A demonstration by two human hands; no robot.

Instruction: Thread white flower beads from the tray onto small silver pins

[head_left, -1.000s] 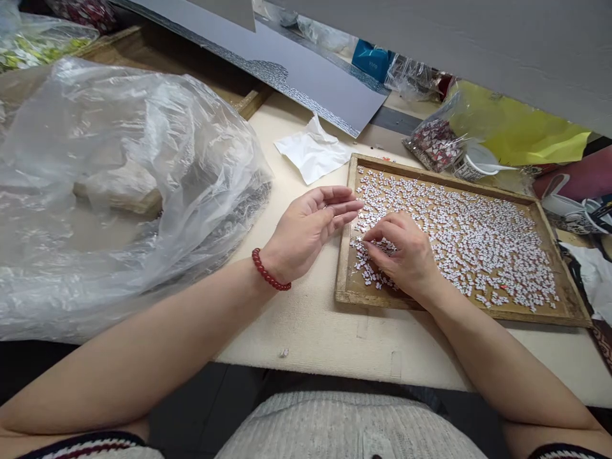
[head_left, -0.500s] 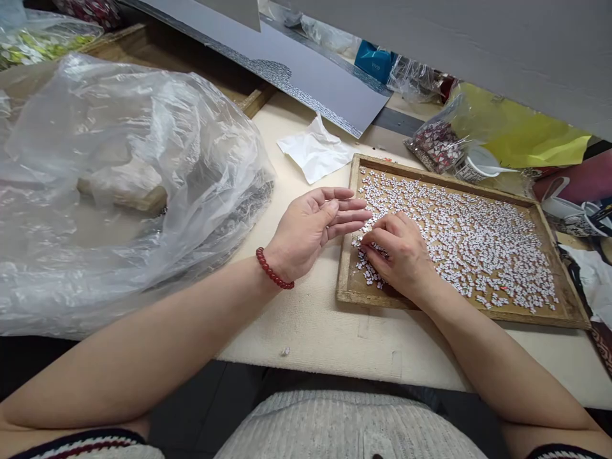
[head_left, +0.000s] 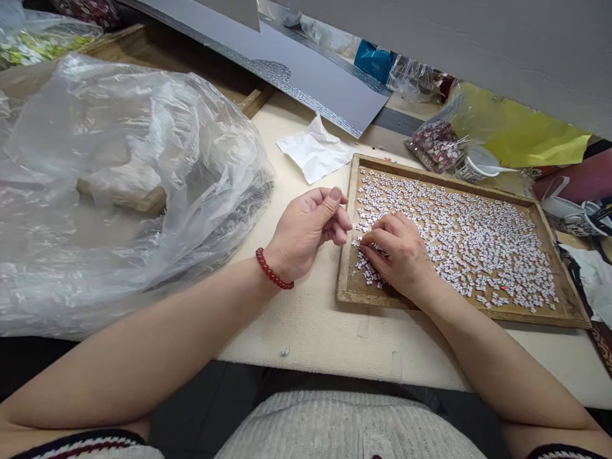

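Observation:
A shallow wooden tray [head_left: 482, 313] lies at the right of the table, with a great many small white flower-shaped pieces [head_left: 459, 236] spread over its brown bottom. My right hand [head_left: 401, 252] rests over the tray's left part, thumb and fingers pinched together down among the pieces. Whatever is between those fingertips is hidden. Just left of the tray's edge, my left hand [head_left: 313, 226] is held above the table with its fingers curled in and the thumb laid over them. I cannot make out anything in it. A red bead bracelet [head_left: 272, 271] circles the left wrist.
A big clear plastic bag [head_left: 205, 185] covers the left side. Behind are a crumpled white tissue [head_left: 315, 150], a grey panel [head_left: 325, 83], a blue box [head_left: 373, 60] and a bag of reddish pieces [head_left: 437, 143]. A tiny scrap [head_left: 285, 351] lies near the front edge.
My left hand's fingers, stretched toward the tray before, have curled in under the thumb. The right hand has stayed nearly where it was, still pinched over the pieces.

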